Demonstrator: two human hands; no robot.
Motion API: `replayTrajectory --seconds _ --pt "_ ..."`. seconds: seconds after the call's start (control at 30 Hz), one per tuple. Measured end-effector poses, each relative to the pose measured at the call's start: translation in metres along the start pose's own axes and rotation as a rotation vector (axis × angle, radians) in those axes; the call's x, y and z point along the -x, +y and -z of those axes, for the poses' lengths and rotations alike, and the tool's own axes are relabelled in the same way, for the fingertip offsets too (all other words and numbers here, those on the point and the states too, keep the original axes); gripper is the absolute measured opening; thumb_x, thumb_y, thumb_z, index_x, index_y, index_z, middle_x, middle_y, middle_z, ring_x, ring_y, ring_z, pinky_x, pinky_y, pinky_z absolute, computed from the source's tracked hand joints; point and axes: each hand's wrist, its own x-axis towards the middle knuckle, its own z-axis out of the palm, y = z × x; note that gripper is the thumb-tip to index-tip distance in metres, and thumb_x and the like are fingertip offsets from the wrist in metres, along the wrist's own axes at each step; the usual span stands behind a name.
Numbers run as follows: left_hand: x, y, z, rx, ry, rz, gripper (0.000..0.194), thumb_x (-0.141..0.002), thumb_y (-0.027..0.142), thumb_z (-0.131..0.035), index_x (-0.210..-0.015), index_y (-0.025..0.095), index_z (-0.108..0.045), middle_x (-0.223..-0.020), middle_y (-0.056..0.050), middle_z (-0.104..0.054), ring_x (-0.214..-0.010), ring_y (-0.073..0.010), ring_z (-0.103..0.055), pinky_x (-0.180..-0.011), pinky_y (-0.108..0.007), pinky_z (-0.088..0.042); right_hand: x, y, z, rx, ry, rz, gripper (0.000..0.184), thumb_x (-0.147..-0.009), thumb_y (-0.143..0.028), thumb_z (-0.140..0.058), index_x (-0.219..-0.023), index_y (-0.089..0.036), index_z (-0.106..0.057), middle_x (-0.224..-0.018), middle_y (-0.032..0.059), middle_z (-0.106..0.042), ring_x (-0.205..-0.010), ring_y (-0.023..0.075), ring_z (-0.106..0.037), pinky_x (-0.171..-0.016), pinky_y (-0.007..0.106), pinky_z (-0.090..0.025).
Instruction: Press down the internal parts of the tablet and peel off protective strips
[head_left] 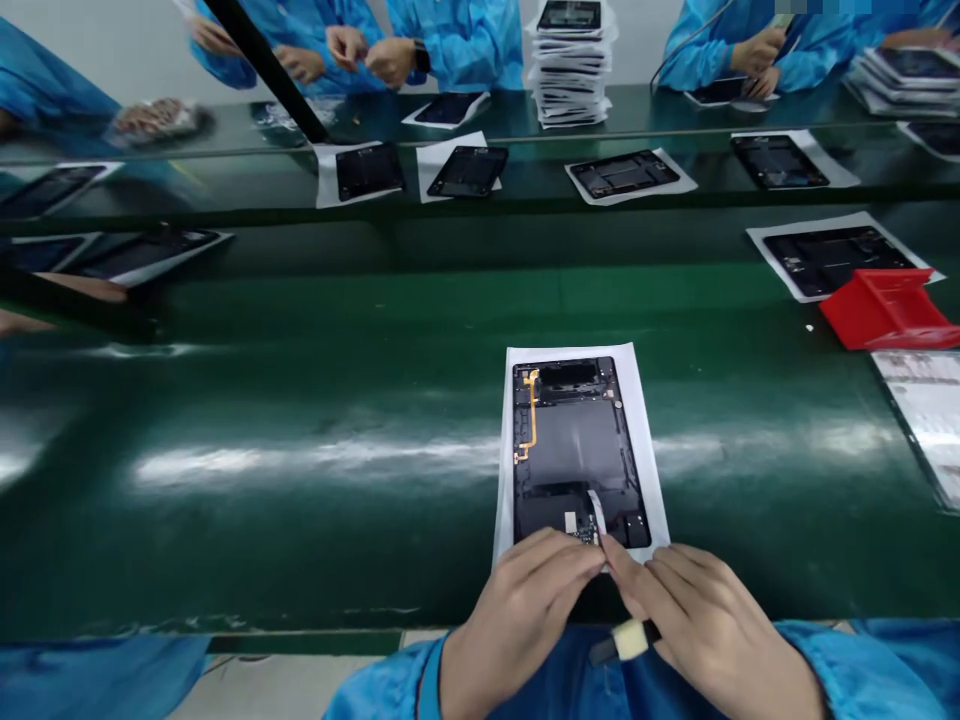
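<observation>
Tablet back shell [577,450], thin, rigid, light; white flex ribbon [598,510], fragile, is pinched by fingers of left hand [517,620] and right hand [705,625]; edges are judged safest.

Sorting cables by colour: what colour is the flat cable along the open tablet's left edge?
Orange-yellow flex cable, on the dark open tablet back; head view.

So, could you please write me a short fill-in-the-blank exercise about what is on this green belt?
1. The open tablet in front of the person lies on a sheet of ____ paper.
2. A flat cable down the tablet's left side is ____ in colour.
3. The left hand and right hand meet at the tablet's ____ edge.
4. The tray at the right is ____.

Missing words: white; yellow; near; red
</observation>
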Motion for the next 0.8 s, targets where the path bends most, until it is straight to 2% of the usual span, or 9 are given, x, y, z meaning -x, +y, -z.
replayTrajectory --seconds 0.13,0.23,0.37,0.47,0.67,0.8 --pt "-0.0065 0.0014 -0.0028 -0.097 -0.046 -0.048 0.021 -0.092 0.006 -0.046 -0.105 0.014 -0.059 -0.09 -0.008 -0.067 -0.077 -0.0151 -0.061 -0.07 -0.028 -0.055 -0.0037 0.0039 0.0003 0.084 -0.011 0.044 0.035 -0.091 0.001 -0.029 -0.114 0.002 -0.056 -0.065 0.0054 -0.056 -0.052 0.0187 -0.053 -0.053 0.034 -0.043" --pt "-0.0088 0.0005 -0.0047 -0.149 -0.065 -0.049 0.022 -0.094 0.008 -0.041 -0.106 0.016 -0.059 -0.089 -0.008 -0.068 -0.075 -0.0161 -0.062 -0.068 -0.03 -0.055 -0.0023 0.0081 -0.0014 0.079 0.006 0.024 0.034 -0.092 0.001 -0.03 -0.112 0.001 -0.058 -0.067 0.0063 -0.057 -0.054 0.0184 -0.054 -0.054 0.034 -0.044" --pt "-0.0083 -0.0046 -0.0065 -0.03 -0.019 -0.031 0.021 -0.092 0.007 -0.047 -0.105 0.017 -0.06 -0.09 -0.007 -0.068 -0.078 -0.015 -0.064 -0.073 -0.028 -0.056 0.004 0.0093 -0.003 -0.026 -0.003 -0.07 0.034 -0.1 -0.01 -0.027 -0.119 -0.004 -0.055 -0.07 0.0046 -0.059 -0.061 0.0183 -0.058 -0.061 0.034 -0.049" --pt "-0.0086 -0.0059 -0.0069 0.063 -0.022 -0.006 0.018 -0.091 0.006 -0.049 -0.101 0.016 -0.06 -0.087 -0.006 -0.067 -0.076 -0.0135 -0.062 -0.07 -0.024 -0.055 0.0053 0.0066 -0.0016 -0.041 0.0 -0.094 0.034 -0.102 -0.013 -0.025 -0.122 -0.006 -0.052 -0.07 0.0035 -0.059 -0.06 0.0176 -0.058 -0.062 0.033 -0.049" --pt "-0.0098 -0.0008 -0.009 -0.068 -0.045 -0.066 0.019 -0.092 0.007 -0.044 -0.103 0.015 -0.058 -0.083 -0.007 -0.065 -0.072 -0.0153 -0.059 -0.066 -0.028 -0.054 0.0012 0.0034 0.002 0.107 0.001 -0.011 0.034 -0.093 0.0 -0.027 -0.113 0.001 -0.055 -0.068 0.0067 -0.059 -0.055 0.0191 -0.056 -0.055 0.034 -0.048" --pt "-0.0076 -0.0023 -0.009 -0.07 -0.031 -0.044 0.019 -0.093 0.008 -0.046 -0.104 0.016 -0.058 -0.086 -0.006 -0.066 -0.074 -0.0151 -0.06 -0.067 -0.028 -0.054 0.0059 0.0056 -0.0004 0.01 -0.046 -0.064 0.036 -0.093 -0.002 -0.028 -0.119 -0.001 -0.052 -0.072 0.006 -0.059 -0.059 0.0193 -0.058 -0.059 0.034 -0.049"
